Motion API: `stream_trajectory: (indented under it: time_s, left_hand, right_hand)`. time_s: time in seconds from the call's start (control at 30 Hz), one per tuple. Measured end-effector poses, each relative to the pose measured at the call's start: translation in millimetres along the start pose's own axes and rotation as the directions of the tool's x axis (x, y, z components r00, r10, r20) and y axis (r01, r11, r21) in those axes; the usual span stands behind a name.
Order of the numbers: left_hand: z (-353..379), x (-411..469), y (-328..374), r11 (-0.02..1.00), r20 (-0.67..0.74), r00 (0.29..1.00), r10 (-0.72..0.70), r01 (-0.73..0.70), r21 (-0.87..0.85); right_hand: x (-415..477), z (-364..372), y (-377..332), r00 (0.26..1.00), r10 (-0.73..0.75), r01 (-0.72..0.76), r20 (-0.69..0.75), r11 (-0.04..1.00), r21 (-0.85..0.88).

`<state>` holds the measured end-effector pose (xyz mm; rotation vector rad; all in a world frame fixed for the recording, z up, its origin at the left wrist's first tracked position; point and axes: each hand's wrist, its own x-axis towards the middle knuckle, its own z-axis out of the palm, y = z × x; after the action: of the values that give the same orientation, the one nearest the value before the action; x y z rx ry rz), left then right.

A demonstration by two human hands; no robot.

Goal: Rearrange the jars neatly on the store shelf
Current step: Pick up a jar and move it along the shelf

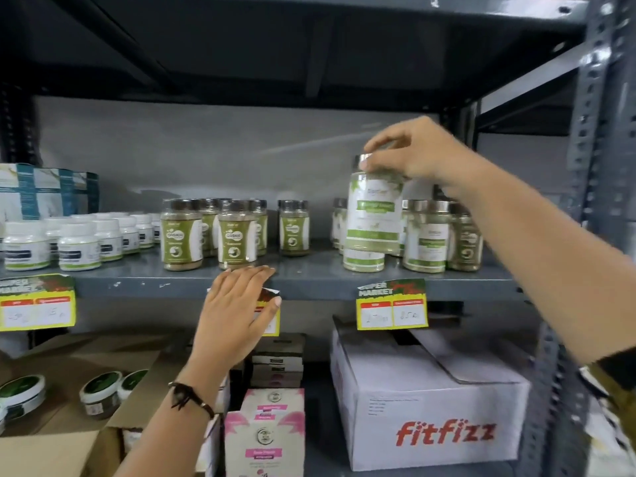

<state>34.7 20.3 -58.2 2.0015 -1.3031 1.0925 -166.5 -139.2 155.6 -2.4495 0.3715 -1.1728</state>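
Observation:
My right hand grips the dark lid of a white-and-green labelled jar, held in the air above another jar at the right of the grey metal shelf. Several similar jars stand close beside it on the right. A cluster of olive-green labelled jars stands at mid-shelf, with one jar apart behind. My left hand rests flat, fingers apart, on the shelf's front edge, just below that cluster, holding nothing.
Small white-capped bottles fill the shelf's left, with teal boxes behind. Yellow price tags hang from the edge. Below sit a white "fitfizz" carton, pink boxes, round tins in cardboard. A perforated upright bounds the right.

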Motion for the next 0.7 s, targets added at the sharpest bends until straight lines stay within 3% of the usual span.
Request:
stream_trajectory:
  time_s: [0.13,0.3,0.4,0.7]
  left_hand:
    - [1.1,0.1,1.4,1.000,-0.006,1.000,-0.014,0.014,-0.001]
    - [-0.3,0.3,5.8,0.999,-0.013,0.999,-0.040,0.040,-0.013]
    - [-0.9,0.4,6.7,0.999,-0.004,0.999,-0.046,0.046,-0.019]
    - [-0.7,0.7,7.8,0.999,-0.022,0.998,-0.053,0.053,0.000]
  right_hand:
    - [-20.7,-57.0,39.8,0.987,0.157,-0.150,0.025,0.971,-0.184]
    - [-37.2,-91.7,92.7,0.935,0.342,-0.343,-0.088,0.820,-0.458]
    - [-33.8,-95.5,117.5,0.911,0.375,-0.409,-0.171,0.778,-0.476]
    - [-14.7,-73.0,155.2,0.903,0.387,-0.430,-0.187,0.825,-0.367]
